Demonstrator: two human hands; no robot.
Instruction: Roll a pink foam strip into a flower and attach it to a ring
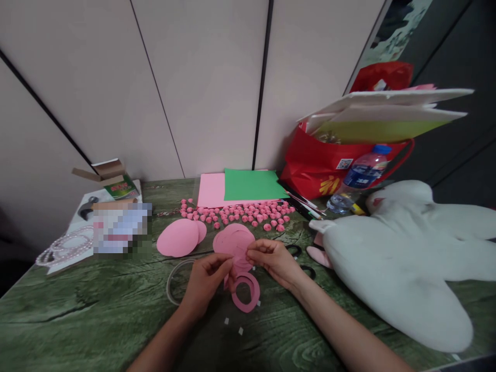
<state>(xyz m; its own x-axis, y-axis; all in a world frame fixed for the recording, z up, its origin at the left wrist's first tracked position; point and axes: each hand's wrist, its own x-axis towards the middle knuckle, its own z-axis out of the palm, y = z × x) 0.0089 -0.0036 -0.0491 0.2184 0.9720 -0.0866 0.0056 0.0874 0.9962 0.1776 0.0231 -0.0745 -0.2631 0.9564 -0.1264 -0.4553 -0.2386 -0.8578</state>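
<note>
Paper work is in hand near the middle of the surface: as we judge it, fine fingertip fiddling with a pink paper piece. Our left hand pinches it; our right hand has thumb and finger pressed together at its side, though we cannot tell what lies between them. The next move calls for a steady left hold and a light right touch, to avoid creasing.

Counting, we see two clusters of pink discs, their layers uncountable, and at least four white squares toward the front edge. One tape roll lies left of our hands. Toward the back edge are one green sheet and pink rosettes too crowded to count; at the back right corner, one red bag and one bottle.
</note>
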